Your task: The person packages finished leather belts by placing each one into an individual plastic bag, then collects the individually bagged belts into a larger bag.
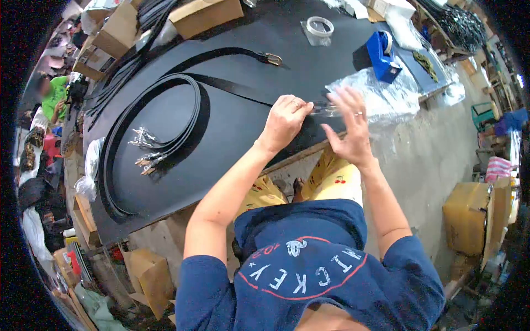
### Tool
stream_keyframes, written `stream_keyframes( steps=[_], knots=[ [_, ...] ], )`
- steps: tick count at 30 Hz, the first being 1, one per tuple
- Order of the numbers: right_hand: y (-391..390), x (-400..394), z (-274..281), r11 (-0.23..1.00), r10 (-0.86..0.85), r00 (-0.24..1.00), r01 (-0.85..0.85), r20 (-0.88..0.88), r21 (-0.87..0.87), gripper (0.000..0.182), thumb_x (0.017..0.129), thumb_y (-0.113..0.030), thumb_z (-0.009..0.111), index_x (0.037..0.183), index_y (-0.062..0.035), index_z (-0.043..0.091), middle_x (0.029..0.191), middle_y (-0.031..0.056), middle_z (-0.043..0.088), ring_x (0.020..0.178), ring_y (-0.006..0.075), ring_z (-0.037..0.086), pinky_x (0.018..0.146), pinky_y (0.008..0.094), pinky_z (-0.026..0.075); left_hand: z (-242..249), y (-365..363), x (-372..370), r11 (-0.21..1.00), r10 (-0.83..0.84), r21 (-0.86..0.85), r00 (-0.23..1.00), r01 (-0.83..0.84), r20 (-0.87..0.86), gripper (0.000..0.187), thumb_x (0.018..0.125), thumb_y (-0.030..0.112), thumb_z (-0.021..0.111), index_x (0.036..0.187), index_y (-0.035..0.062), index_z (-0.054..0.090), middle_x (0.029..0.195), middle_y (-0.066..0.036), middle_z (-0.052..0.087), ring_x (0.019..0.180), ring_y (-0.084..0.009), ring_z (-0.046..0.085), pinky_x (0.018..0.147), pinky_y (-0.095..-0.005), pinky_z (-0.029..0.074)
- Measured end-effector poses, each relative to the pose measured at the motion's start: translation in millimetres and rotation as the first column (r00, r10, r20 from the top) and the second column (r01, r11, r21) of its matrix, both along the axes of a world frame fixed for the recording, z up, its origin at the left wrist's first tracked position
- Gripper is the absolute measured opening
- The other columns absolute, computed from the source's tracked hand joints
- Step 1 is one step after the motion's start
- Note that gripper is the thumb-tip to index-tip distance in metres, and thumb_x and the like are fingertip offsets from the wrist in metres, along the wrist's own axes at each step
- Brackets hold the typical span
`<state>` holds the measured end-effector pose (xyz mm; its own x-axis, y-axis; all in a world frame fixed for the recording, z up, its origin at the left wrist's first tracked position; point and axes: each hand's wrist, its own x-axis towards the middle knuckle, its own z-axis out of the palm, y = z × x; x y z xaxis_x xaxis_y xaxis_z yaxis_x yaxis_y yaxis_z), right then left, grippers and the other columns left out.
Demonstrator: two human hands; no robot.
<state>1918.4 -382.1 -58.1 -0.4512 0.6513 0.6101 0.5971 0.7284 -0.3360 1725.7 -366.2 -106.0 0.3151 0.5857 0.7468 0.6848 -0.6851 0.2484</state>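
Observation:
My left hand (284, 121) is closed, thumb against forefinger, on a black belt (234, 90) near the table's front edge. Clear plastic wrap (327, 110) sticks out past those fingers, around what looks like the belt's buckle end. My right hand (352, 127) is just right of the wrap, slightly blurred, fingers spread and thumb apart. Left of both hands lies a loop of black belts (193, 91), whose plastic-covered buckles (148, 140) are bunched together. Another black strap runs across the table to a bare metal buckle (271, 58).
A blue tape dispenser (382, 58) stands at the right on the black table (237, 143), behind clear plastic bags (395, 102). A tape roll (320, 27) lies farther back. Cardboard boxes (205, 16) line the far edge. A person in green (57, 96) is at the far left.

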Motion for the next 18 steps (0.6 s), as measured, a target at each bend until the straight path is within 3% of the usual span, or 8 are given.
stream_keyframes(
  steps=[1, 2, 5, 11, 15, 18],
  knots=[
    [-1, -3, -3, 1.0, -0.004, 1.0, 0.004, 0.002, 0.001, 0.054, 0.067, -0.007, 0.071, 0.119, -0.0094, 0.055, 0.125, 0.0092, 0.051, 0.121, 0.0292, 0.042, 0.108, 0.0459, 0.026, -7, 0, 0, 1.0, -0.03, -0.004, 0.997, 0.03, -0.068, 0.016, 0.074, 0.004, 0.063, 0.089, 0.006, 0.064, 0.081, -0.005, 0.06, 0.077, -0.0224, 0.057, 0.079, -0.0355, 0.046],
    [2, 0, -13, 1.0, -0.014, 1.0, 0.014, 0.006, -0.005, 0.054, 0.067, -0.007, 0.071, 0.119, -0.0094, 0.055, 0.125, 0.0092, 0.051, 0.121, 0.0292, 0.042, 0.108, 0.0459, 0.026, -13, -1, 1, 0.999, -0.04, -0.01, 0.997, 0.04, -0.065, 0.016, 0.074, 0.004, 0.063, 0.089, 0.006, 0.064, 0.081, -0.005, 0.06, 0.077, -0.0224, 0.057, 0.079, -0.0355, 0.046],
    [18, 6, -45, 0.992, 0.095, 0.992, -0.102, 0.085, 0.071, 0.031, 0.069, -0.008, 0.07, 0.099, -0.0064, 0.064, 0.098, 0.0064, 0.06, 0.1, 0.025, 0.054, 0.101, 0.0437, 0.034, -17, -1, 1, 0.999, -0.045, 0.001, 0.984, 0.046, -0.171, 0.013, 0.076, 0.006, 0.061, 0.088, 0.0072, 0.064, 0.08, -0.003, 0.059, 0.078, -0.0202, 0.057, 0.088, -0.0391, 0.042],
    [14, 9, -50, 0.989, 0.093, 0.99, -0.104, 0.108, 0.106, 0.025, 0.07, -0.007, 0.069, 0.094, -0.0049, 0.065, 0.096, 0.007, 0.059, 0.097, 0.0252, 0.054, 0.095, 0.0423, 0.039, -18, 0, 1, 1.0, -0.009, 0.011, 0.98, 0.011, -0.201, 0.011, 0.075, 0.007, 0.061, 0.085, 0.0091, 0.065, 0.078, -0.002, 0.057, 0.078, -0.0186, 0.056, 0.096, -0.0408, 0.036],
    [16, 16, -51, 0.98, 0.115, 0.99, -0.126, 0.083, 0.151, 0.021, 0.07, -0.006, 0.069, 0.091, -0.0049, 0.066, 0.093, 0.0067, 0.059, 0.092, 0.025, 0.056, 0.088, 0.0397, 0.043, -15, 7, -7, 0.99, -0.109, -0.099, 0.99, 0.1, -0.093, 0.01, 0.073, 0.006, 0.063, 0.082, 0.01, 0.066, 0.079, -0.003, 0.056, 0.08, -0.0207, 0.055, 0.093, -0.0397, 0.037],
    [18, 16, -55, 0.994, 0.106, 0.994, -0.106, -0.033, -0.001, 0.016, 0.072, -0.005, 0.068, 0.088, -0.0052, 0.067, 0.087, 0.0071, 0.059, 0.087, 0.0256, 0.056, 0.08, 0.0368, 0.044, -12, 14, -13, 0.963, -0.209, -0.177, 0.978, 0.202, -0.019, 0.008, 0.073, 0.009, 0.066, 0.081, 0.01, 0.067, 0.08, -0.003, 0.055, 0.082, -0.0223, 0.053, 0.086, -0.037, 0.038]
  ],
)
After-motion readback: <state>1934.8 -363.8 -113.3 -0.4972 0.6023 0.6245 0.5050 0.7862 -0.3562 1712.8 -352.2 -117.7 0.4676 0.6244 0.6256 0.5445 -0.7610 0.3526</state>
